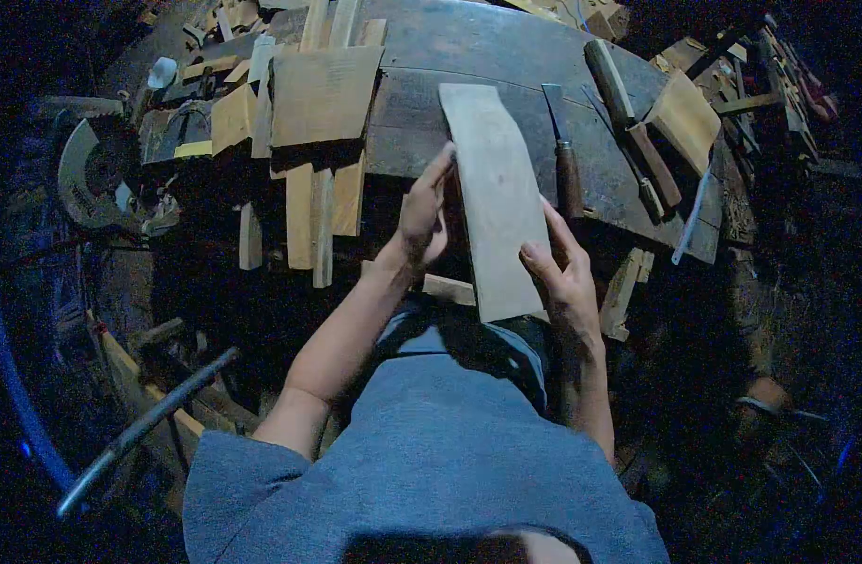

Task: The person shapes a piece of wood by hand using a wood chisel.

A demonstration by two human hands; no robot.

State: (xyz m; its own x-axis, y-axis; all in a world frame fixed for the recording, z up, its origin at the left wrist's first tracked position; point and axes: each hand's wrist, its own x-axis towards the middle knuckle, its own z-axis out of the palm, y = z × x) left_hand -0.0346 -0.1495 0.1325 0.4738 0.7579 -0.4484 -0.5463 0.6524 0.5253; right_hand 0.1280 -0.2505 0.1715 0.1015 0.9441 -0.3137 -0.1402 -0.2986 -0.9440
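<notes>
A long pale wooden board (499,197) with a curved right edge is held at a tilt over the near edge of the dark workbench (431,47). My right hand (567,273) grips its lower right edge, the thumb on the face and the fingers behind. At the board's left edge, my left hand (426,207) has its fingers stretched out and touching or nearly touching the side; its palm holds nothing. To the right of the board lies a chisel (567,174) with a brown wooden handle.
Wood blocks and strips (323,94) are stacked on the bench's left. Farther left stands a toothed circular saw (97,169). More hand tools (628,127) and a curved wood piece (684,117) lie at the right. A metal bar (149,428) juts out at the lower left.
</notes>
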